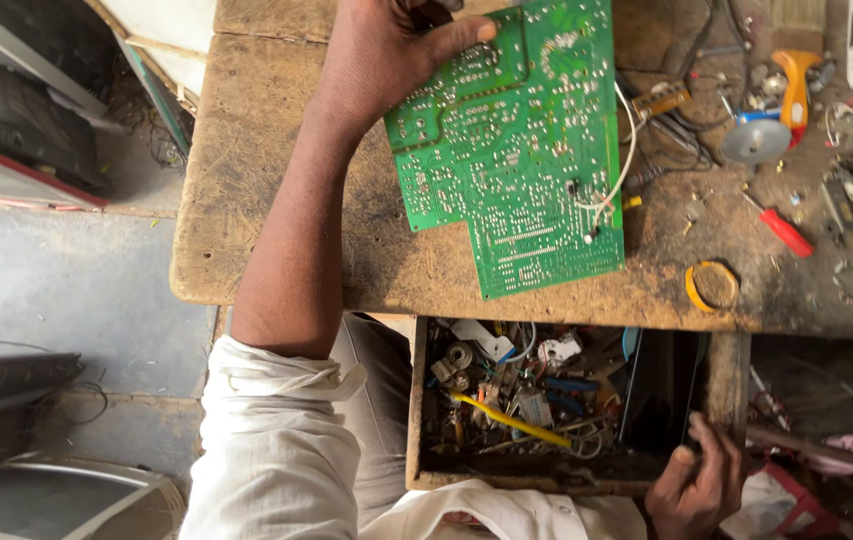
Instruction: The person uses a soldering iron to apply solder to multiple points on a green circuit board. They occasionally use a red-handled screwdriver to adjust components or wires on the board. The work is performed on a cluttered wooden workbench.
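Green circuit board (516, 150) held in left hand's (386, 60) grip; right hand (696, 485) clasps wooden drawer (414, 400).

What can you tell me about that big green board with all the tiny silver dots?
The green circuit board is a flat, stiff-looking sheet with a stepped outline, narrower at its lower end. The side facing up is covered in small silvery solder dots and pale printed lines. A thin white wire loops off its right edge. It lies slightly tilted on the worn wooden table, its top edge cut off by the picture. The left hand grips its upper left corner, thumb pressed on the green face.
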### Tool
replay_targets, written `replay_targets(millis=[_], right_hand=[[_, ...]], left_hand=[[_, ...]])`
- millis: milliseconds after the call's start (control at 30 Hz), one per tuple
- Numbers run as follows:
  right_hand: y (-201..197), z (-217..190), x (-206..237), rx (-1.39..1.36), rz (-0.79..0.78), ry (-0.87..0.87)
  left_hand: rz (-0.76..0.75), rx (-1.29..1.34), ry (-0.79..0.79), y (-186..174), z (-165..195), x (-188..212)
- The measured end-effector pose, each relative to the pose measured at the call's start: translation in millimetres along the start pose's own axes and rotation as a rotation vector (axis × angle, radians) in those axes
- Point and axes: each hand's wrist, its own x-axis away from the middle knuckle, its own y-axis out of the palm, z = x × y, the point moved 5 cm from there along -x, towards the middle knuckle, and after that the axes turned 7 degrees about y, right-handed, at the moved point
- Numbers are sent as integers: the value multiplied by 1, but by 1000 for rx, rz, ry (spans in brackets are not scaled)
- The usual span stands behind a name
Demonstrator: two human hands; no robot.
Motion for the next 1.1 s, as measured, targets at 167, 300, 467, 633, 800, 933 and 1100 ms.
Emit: replay_targets(millis=[167,300,467,633,800,933,1100], right_hand=[[6,29,-30,21,-63,88],[24,70,-60,81,-132,15],[49,144,-125,18,-134,8],[58,205,-183,72,-120,-49],[79,200,-208,136,-164,50],[73,186,-211,124,-162,19],[70,172,-217,146,-91,-21]], left_hand=[[34,212,65,28,0,-18],[63,244,60,55,-12,-47],[66,255,34,128,-39,-91],[3,106,113,204,-49,-126],[-26,115,66,207,-79,-155],[-40,113,51,208,-82,-151],[-77,-21,4,207,-85,-153]])
